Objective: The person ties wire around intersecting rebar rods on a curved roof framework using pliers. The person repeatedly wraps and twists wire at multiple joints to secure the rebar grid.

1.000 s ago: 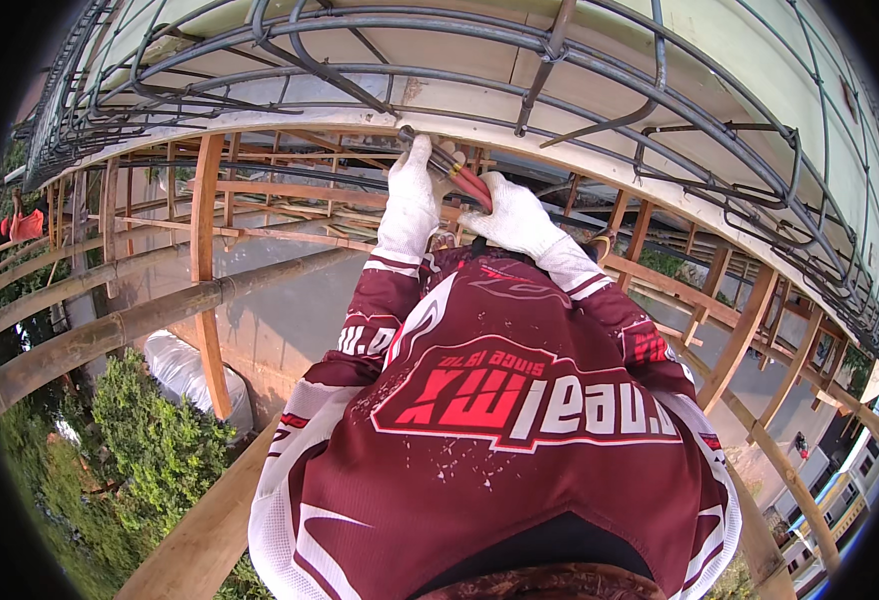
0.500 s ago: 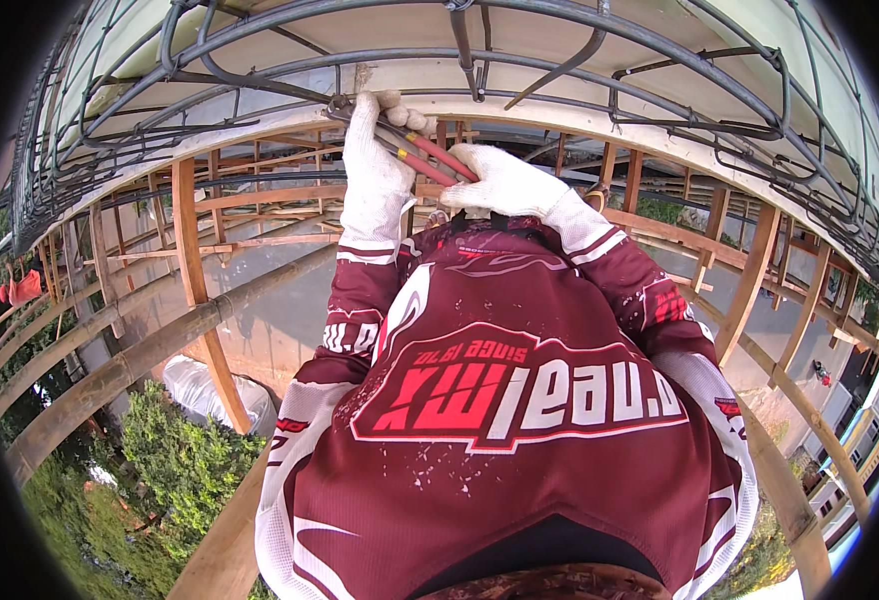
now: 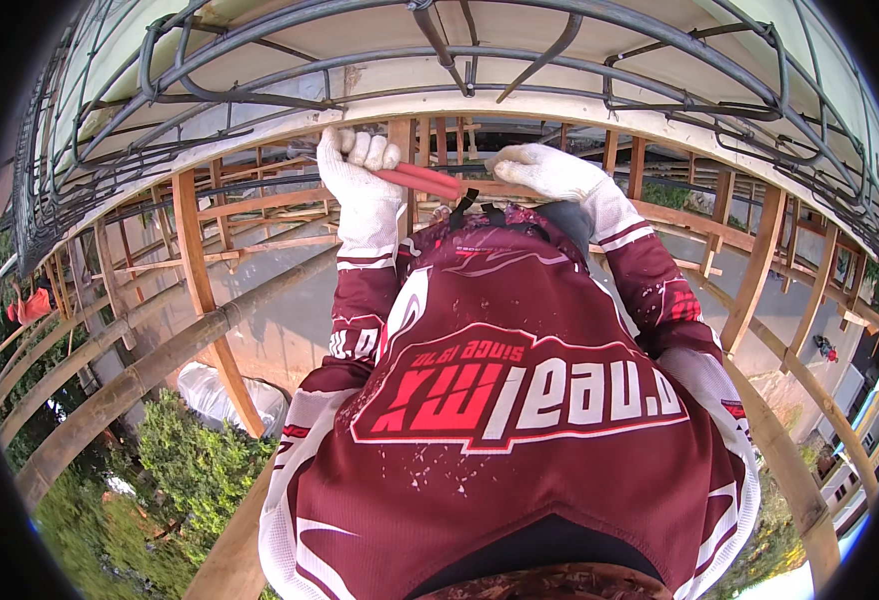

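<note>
My left hand (image 3: 362, 185), in a white glove, is a fist pressed up against the pale wooden edge of the formwork (image 3: 660, 115). It is closed around one end of red-handled pliers (image 3: 425, 180). My right hand (image 3: 552, 170), also gloved, is closed at the other end of the red handles, just under the same edge. Above both hands lies a cage of dark steel rebar (image 3: 460, 55) on the formwork deck. My maroon sleeves and jersey fill the lower middle of the view.
Wooden props (image 3: 200, 290) and bamboo scaffold poles (image 3: 150, 375) stand below the deck on both sides. Far down are green bushes (image 3: 190, 470), a white sack (image 3: 230, 395) and buildings at lower right. A person in orange (image 3: 30, 305) is at far left.
Both hands with the pliers have shifted left along the formwork edge and spread apart, so more of the red handles shows between them.
</note>
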A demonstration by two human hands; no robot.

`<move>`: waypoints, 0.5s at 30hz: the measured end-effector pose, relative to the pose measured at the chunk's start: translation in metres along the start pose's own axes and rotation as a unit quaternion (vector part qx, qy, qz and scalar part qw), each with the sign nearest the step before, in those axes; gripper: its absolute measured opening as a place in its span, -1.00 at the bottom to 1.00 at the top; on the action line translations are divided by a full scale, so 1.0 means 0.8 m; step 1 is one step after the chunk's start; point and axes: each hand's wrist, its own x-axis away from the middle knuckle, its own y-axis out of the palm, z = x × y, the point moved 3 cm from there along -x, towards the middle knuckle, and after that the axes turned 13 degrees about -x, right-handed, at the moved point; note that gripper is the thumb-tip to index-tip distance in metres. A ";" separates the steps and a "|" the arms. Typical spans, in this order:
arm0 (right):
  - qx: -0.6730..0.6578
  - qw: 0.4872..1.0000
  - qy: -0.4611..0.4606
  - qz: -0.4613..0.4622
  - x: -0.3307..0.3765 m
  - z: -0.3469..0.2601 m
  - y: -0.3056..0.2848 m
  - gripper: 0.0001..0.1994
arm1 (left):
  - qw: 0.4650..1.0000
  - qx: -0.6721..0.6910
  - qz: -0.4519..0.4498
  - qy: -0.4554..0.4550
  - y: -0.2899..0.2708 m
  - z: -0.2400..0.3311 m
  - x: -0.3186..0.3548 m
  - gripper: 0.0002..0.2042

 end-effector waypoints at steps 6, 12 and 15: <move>0.007 0.997 0.063 -0.053 0.028 0.056 0.016 -0.44 | 0.999 -0.035 -0.026 -0.010 -0.004 -0.015 -0.006 -0.57; -0.050 0.997 0.007 0.064 0.048 0.063 0.023 -0.67 | 0.986 -0.060 -0.146 -0.046 -0.004 -0.036 -0.013 -0.56; 0.005 0.995 -0.021 0.094 0.053 0.058 0.033 -0.68 | 0.983 -0.087 -0.151 -0.059 -0.001 -0.039 -0.018 -0.54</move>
